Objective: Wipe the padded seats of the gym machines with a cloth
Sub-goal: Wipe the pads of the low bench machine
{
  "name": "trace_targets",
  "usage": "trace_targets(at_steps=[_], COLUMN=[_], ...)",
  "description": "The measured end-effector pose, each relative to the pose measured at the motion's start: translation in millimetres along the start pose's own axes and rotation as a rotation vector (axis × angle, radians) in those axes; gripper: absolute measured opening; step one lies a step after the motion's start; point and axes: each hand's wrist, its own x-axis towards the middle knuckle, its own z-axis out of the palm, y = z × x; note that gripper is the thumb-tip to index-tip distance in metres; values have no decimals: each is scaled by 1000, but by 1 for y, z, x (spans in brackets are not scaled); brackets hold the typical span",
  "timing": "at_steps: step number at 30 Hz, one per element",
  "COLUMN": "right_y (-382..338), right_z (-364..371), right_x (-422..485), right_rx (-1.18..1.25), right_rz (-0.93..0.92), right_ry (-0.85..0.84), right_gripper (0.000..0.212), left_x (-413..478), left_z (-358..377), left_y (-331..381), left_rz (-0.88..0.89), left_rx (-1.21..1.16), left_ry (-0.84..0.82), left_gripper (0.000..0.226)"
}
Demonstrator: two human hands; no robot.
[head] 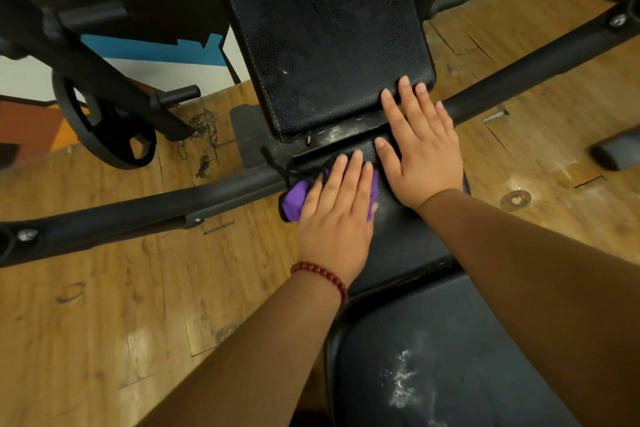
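Observation:
A purple cloth (294, 199) lies on the far end of the middle black seat pad (401, 236). My left hand (337, 215) presses flat on the cloth with straight fingers, a red bead bracelet on its wrist. My right hand (420, 146) lies flat beside it, fingers straight, spanning the gap onto the near edge of the upper black back pad (329, 35). A nearer pad (450, 357) with white scuffs sits at the bottom, partly hidden by my forearms.
A black crossbar (138, 208) runs left to right under the pads over the worn wooden floor (104, 305). A weight plate (104, 128) hangs on a black frame at the left. Another black pad end (616, 149) shows at the right edge.

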Motion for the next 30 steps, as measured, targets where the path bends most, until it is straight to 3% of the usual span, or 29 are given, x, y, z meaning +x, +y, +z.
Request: trace_targets(at_steps=[4, 12, 18, 23, 30], right_y=[1, 1, 0, 0, -2], right_z=[0, 0, -1, -1, -3], right_x=[-1, -1, -1, -2, -2], right_rx=[-2, -3, 13, 21, -1], right_rz=[9, 5, 15, 13, 25], right_ry=[-6, 0, -13, -5, -24], right_gripper=[58, 57, 57, 56, 54], left_x=[30, -8, 30, 13, 23], left_z=[-2, 1, -2, -16, -14], left_y=[0, -8, 4, -1, -33], left_rz=[-90, 58, -87, 75, 184], left_rx=[-8, 25, 24, -82, 40], left_ry=[12, -22, -29, -54, -89], left_gripper=[56, 54, 60, 71, 56])
